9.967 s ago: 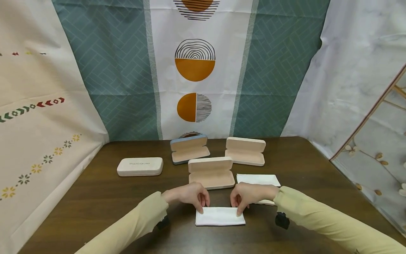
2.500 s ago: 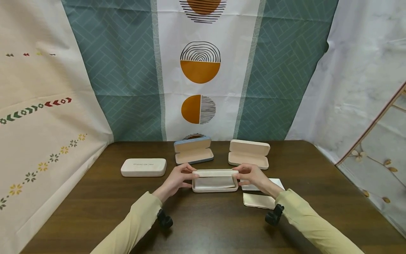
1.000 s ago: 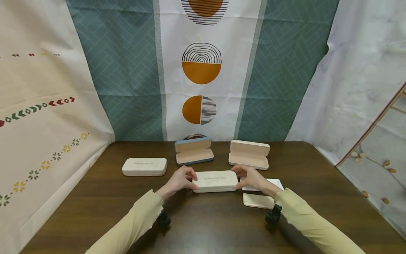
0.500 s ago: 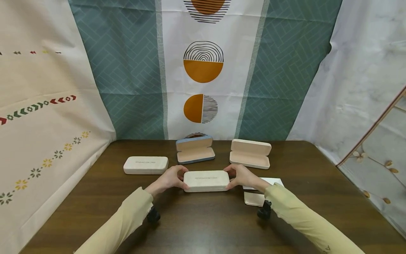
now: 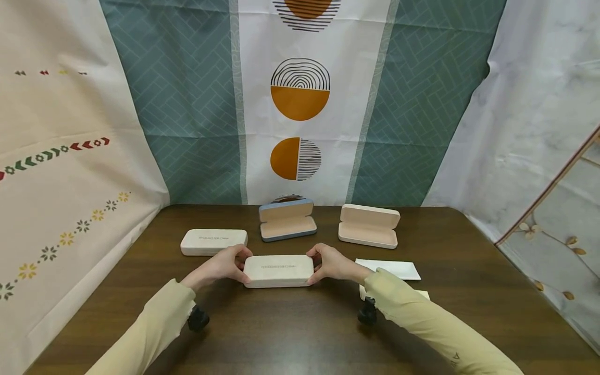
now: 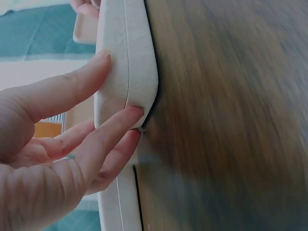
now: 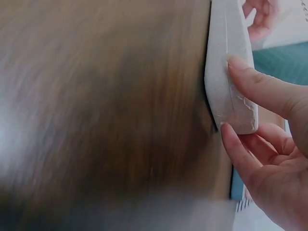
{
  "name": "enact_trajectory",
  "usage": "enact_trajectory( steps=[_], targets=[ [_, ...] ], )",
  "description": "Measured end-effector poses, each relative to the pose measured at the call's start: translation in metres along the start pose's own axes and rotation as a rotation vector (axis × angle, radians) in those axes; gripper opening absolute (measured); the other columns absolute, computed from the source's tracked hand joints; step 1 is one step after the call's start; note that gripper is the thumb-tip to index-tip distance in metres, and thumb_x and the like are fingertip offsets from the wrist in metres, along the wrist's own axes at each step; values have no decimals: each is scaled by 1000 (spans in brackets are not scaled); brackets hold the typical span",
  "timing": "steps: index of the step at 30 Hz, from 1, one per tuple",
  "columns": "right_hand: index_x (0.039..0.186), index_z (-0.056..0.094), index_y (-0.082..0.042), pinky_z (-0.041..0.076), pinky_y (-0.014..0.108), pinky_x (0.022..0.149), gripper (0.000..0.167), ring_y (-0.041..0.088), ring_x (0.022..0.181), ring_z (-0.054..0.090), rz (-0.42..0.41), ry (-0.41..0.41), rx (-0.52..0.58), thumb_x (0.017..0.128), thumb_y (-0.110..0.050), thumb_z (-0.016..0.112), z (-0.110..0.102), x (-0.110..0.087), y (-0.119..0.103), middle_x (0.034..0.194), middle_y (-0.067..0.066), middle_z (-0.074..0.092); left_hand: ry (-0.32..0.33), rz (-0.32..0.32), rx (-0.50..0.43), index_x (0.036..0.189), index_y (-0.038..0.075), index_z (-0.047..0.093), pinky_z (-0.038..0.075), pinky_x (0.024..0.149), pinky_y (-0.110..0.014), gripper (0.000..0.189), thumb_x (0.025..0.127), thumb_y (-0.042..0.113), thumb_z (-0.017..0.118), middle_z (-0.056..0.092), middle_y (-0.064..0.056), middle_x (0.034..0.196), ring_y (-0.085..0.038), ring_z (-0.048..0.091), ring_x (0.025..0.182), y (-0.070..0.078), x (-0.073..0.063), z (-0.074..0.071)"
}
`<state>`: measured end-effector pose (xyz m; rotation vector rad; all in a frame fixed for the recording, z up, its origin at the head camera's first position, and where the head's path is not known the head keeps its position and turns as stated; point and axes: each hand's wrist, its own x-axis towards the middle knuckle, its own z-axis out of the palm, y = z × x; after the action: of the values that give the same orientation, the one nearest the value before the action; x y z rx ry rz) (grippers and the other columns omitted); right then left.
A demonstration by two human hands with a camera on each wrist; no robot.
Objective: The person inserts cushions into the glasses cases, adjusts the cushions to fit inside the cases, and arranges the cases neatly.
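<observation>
A closed cream glasses case (image 5: 278,272) with faint lettering on its lid lies on the table between both hands. My left hand (image 5: 226,266) grips its left end, thumb on the near side and fingers round the end. At the right end, my right hand (image 5: 332,264) holds it the same way. The left wrist view shows the thumb (image 6: 91,74) against the case wall and fingertips at its corner. In the right wrist view, the thumb (image 7: 245,72) presses the case near its lid seam. The inside of the case is hidden by its lid.
A second closed cream case (image 5: 211,240) sits behind the left hand. Farther back stand an open blue case (image 5: 288,227) and an open beige case (image 5: 369,233). A folded white cloth (image 5: 396,269) lies at right; a cream cloth (image 5: 423,294) is partly covered by the right sleeve.
Earlier, both hands pinched a folded white cloth before the open case. The cloth then lay inside as the lid came down. Since the lid shut, both hands have moved the case left.
</observation>
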<state>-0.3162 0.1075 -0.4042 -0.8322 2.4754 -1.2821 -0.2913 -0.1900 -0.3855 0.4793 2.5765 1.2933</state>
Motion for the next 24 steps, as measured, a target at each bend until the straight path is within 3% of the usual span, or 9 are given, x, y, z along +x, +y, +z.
enact_trajectory(
  steps=[11,18,24],
  targets=[
    [103,49,1,46,21,68,57,18,87,53,-44,-45,-75,60,-8,85,37,28,-25,98,5,46,-83,33,-85,111,-8,48,47,70,-37,59,63,1,81,50,-17,104,-32,54,89,-32,-26,-43],
    [99,53,-1,41,22,72,58,19,85,50,-97,-6,-205,57,-20,87,65,48,-43,92,1,47,-112,11,-96,113,-5,48,47,70,-37,60,63,2,81,47,-19,108,-35,52,95,-56,-42,-73],
    [97,54,-3,39,19,70,57,12,79,46,-79,20,-233,56,-22,88,86,62,-57,89,-2,47,-117,21,-89,116,-6,47,47,71,-37,62,64,4,80,47,-21,113,-39,50,101,-73,-55,-92]
  ],
)
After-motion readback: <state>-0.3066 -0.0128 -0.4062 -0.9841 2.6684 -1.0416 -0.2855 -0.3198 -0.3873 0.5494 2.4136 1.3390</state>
